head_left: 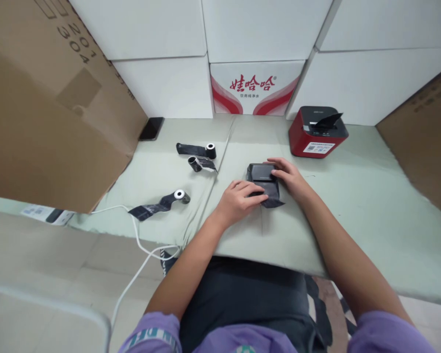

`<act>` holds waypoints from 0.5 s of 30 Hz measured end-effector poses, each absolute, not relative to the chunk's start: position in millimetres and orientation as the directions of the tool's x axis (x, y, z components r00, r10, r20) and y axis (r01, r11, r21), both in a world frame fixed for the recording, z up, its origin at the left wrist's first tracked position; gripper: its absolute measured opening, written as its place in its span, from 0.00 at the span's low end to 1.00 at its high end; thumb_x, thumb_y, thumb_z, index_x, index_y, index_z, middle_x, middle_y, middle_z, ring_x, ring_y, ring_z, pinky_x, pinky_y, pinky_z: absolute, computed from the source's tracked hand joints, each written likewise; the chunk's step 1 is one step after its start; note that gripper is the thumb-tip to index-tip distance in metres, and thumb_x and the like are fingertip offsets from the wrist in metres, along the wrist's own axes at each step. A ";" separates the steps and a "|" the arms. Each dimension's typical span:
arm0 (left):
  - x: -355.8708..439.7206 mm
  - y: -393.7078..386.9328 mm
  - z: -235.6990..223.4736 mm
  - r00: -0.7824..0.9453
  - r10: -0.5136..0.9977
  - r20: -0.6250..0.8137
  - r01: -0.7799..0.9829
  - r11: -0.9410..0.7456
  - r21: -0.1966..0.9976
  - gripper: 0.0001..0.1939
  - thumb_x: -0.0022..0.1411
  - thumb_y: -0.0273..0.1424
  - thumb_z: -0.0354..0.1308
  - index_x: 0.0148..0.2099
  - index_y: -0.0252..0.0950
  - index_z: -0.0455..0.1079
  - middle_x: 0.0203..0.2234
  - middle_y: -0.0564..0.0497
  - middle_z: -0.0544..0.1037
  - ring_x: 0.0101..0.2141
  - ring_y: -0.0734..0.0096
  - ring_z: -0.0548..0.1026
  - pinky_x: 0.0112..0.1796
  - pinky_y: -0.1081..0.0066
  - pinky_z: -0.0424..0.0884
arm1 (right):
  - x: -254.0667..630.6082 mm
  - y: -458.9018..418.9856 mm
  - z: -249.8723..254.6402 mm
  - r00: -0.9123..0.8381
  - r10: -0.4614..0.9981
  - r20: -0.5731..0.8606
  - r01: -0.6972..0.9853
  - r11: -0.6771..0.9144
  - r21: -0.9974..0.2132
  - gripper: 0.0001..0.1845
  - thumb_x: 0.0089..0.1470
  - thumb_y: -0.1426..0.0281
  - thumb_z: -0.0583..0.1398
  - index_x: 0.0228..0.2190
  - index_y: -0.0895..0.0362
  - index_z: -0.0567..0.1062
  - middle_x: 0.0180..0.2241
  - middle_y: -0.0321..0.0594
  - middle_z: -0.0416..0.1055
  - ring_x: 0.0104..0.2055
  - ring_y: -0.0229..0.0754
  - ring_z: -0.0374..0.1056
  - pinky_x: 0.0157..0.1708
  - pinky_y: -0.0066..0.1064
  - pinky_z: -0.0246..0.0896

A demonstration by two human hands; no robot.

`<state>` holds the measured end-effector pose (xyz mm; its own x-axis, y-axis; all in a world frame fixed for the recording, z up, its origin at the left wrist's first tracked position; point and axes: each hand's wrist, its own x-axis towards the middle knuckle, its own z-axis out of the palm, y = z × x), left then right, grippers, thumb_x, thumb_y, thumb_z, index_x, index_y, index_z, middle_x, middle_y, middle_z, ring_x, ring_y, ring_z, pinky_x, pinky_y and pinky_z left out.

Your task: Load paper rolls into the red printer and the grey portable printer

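A small black box-shaped device (263, 172) with a glossy top lies on the green-covered table, held between both hands. My left hand (240, 200) has its fingers laid over the near left part, on a black strip (271, 202) that hangs past the near edge. My right hand (288, 177) grips the far right side, with fingers curled around the far edge and the thumb on top. To the left lie three small black rolls: one roll (210, 150) at the back, another roll (195, 163) just nearer, and a third roll (181, 196) nearer still, each with a loose tail.
A red and black printer-like box (312, 142), a black strip out of its top, stands back right. A phone (151, 128) lies back left beside a large cardboard box (59, 108). White boxes (161, 88) wall the back. A white cable (137, 235) hangs over the front edge.
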<state>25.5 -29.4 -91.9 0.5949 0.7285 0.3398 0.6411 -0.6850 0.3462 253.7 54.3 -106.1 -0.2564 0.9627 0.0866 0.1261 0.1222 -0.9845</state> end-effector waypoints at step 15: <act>30.5 -33.0 -84.8 0.451 0.860 0.239 0.742 -0.510 0.434 0.45 0.63 0.38 0.62 0.76 0.43 0.46 0.67 0.45 0.67 0.70 0.55 0.58 0.70 0.49 0.42 | 253.5 53.5 -107.5 -0.323 0.940 0.110 0.144 0.164 -0.976 0.32 0.49 0.62 0.65 0.57 0.48 0.70 0.55 0.44 0.74 0.56 0.51 0.72 0.58 0.49 0.67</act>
<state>30.5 -33.0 -84.8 0.4512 0.8599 0.2387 0.7423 -0.5101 0.4345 253.5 53.5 -107.5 -0.3226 0.9401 0.1099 0.1444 0.1636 -0.9759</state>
